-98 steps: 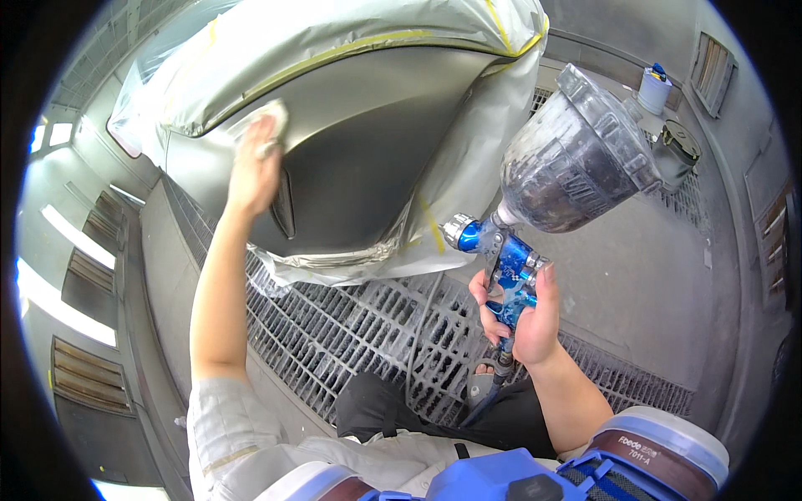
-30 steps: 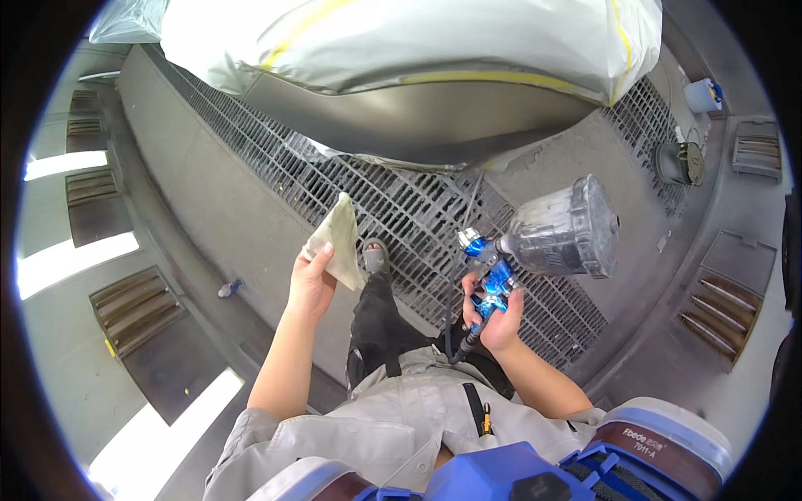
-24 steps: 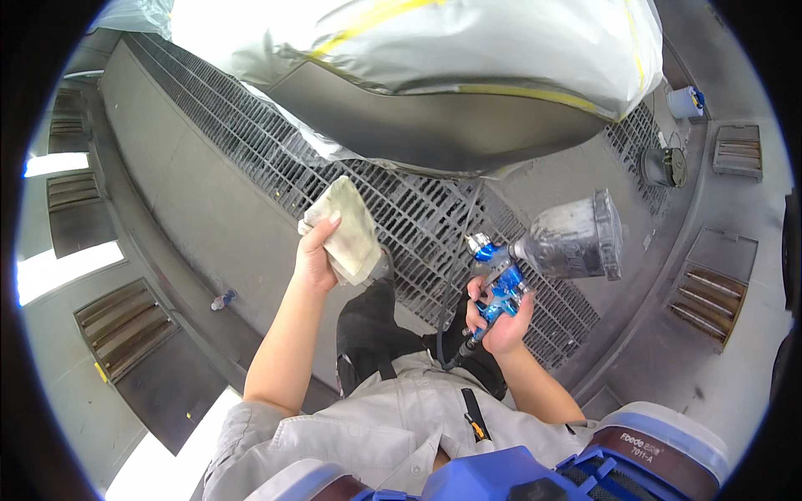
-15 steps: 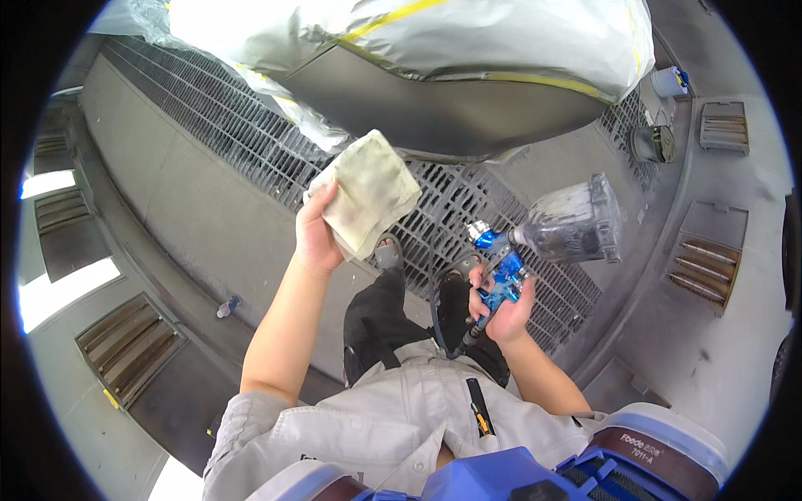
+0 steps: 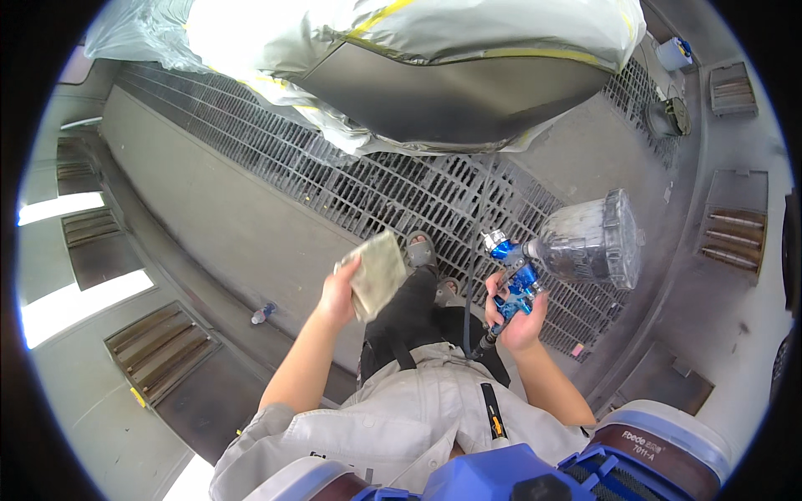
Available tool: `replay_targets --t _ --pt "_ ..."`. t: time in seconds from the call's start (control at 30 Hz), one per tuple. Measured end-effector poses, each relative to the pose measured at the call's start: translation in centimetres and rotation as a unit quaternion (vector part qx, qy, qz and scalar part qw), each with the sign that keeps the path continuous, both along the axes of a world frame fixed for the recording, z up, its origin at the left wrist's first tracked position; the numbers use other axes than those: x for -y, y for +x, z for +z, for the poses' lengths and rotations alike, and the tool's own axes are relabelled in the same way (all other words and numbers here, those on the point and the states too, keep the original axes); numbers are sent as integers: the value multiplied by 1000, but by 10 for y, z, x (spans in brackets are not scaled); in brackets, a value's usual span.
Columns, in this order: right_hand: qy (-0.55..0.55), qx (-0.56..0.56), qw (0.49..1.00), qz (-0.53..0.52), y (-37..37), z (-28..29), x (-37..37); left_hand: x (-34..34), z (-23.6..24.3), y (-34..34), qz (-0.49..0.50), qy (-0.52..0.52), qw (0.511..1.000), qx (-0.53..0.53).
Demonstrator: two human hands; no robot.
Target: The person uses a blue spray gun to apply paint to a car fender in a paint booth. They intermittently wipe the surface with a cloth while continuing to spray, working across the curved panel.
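Note:
My left hand (image 5: pixel 337 296) grips a folded cream cloth (image 5: pixel 378 274) in front of my legs, thumb over its face. My right hand (image 5: pixel 522 324) is closed round the body of a blue spray gun (image 5: pixel 516 281), which has a large cloudy cup (image 5: pixel 588 238) tilted to the right and a dark hose (image 5: pixel 468 317) attached below. Beyond both hands, at the top, a dark grey body panel (image 5: pixel 451 100) with a satin sheen is framed by white masking sheet (image 5: pixel 518 25) and yellow tape. Neither hand touches the panel.
Floor grating (image 5: pixel 334 180) runs beneath the panel and my sandalled feet (image 5: pixel 421 250). A small bottle (image 5: pixel 264 313) lies at the left. A white bucket (image 5: pixel 672 54) and a dark container (image 5: pixel 668 118) stand at the back right. Walls with vents (image 5: pixel 731 238) curve around both sides.
At first my left hand pressed the cloth on the panel; it then drew back toward my body. Over the last half second it lowered the cloth. My right hand keeps hold of the spray gun.

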State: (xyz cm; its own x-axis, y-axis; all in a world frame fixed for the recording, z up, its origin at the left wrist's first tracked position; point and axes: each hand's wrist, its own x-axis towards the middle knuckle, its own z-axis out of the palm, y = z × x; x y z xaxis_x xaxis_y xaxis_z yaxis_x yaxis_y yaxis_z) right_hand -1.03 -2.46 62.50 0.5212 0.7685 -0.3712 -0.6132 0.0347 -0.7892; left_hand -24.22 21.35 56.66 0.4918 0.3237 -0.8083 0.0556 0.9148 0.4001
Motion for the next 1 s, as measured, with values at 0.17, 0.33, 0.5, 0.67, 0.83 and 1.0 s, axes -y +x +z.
replay_targets --t 0.17,0.33,0.5,0.67,0.83,1.0 --pt "12 -37 998 -38 -24 -3 35 53 22 -68 6 -90 996 -16" --pt "13 17 997 -72 -40 -9 53 42 43 -91 24 -100 995 -2" --pt "46 6 995 -88 -63 -8 49 -54 80 -101 104 20 994 6" --pt "45 16 994 -93 -79 4 10 -173 104 -87 130 120 971 162" --pt "30 21 985 -166 -99 3 -62 -242 77 -36 109 150 979 85" --pt "47 46 973 -220 -107 -41 -133 -343 75 40 102 413 903 58"
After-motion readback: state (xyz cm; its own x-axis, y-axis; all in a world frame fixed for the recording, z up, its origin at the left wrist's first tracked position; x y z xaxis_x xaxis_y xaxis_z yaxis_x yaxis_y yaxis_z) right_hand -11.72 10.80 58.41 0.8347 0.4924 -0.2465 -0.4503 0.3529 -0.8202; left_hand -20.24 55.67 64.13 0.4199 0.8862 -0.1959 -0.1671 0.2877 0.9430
